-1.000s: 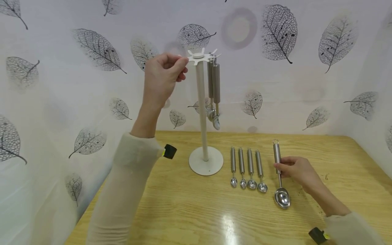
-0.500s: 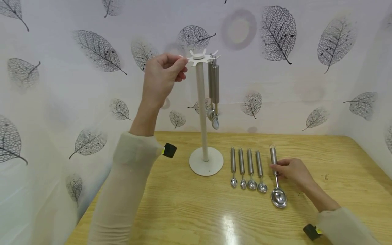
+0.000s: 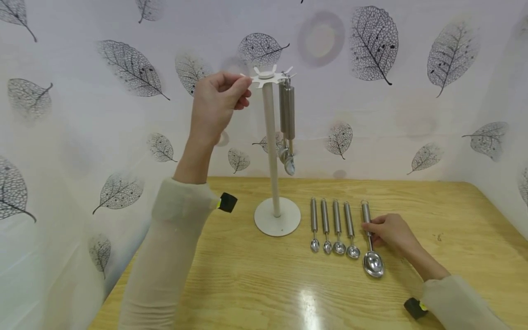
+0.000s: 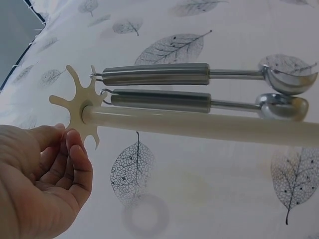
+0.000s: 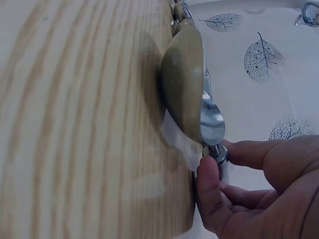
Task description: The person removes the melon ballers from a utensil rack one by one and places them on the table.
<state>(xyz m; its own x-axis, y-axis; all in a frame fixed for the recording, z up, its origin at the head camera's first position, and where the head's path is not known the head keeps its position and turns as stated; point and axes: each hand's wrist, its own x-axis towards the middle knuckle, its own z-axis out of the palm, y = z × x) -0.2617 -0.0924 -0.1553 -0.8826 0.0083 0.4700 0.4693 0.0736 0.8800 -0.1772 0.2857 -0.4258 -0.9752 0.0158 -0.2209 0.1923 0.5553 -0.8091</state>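
My left hand (image 3: 218,103) pinches one prong of the star-shaped top of a white utensil stand (image 3: 271,151) between thumb and fingers. Two metal scoops (image 4: 159,74) hang by their end rings from prongs on the stand's other side. In the head view, my right hand (image 3: 396,233) holds the handle of a large oval metal scoop (image 3: 373,264) at the table's right. The right wrist view shows thumb and fingers around that handle near its neck, with the bowl (image 5: 184,84) low over the wood. Just left of it, several smaller metal scoops (image 3: 337,224) lie in a row, handles pointing away.
The stand's round white base (image 3: 268,224) rests on the wooden table (image 3: 247,284), left of the row. A pale curtain with leaf prints (image 3: 375,43) hangs behind the table and at both sides.
The right hand has brought the large scoop left and slightly nearer the row, its ring end now lower in the head view. The left hand has stayed on the stand's prong.
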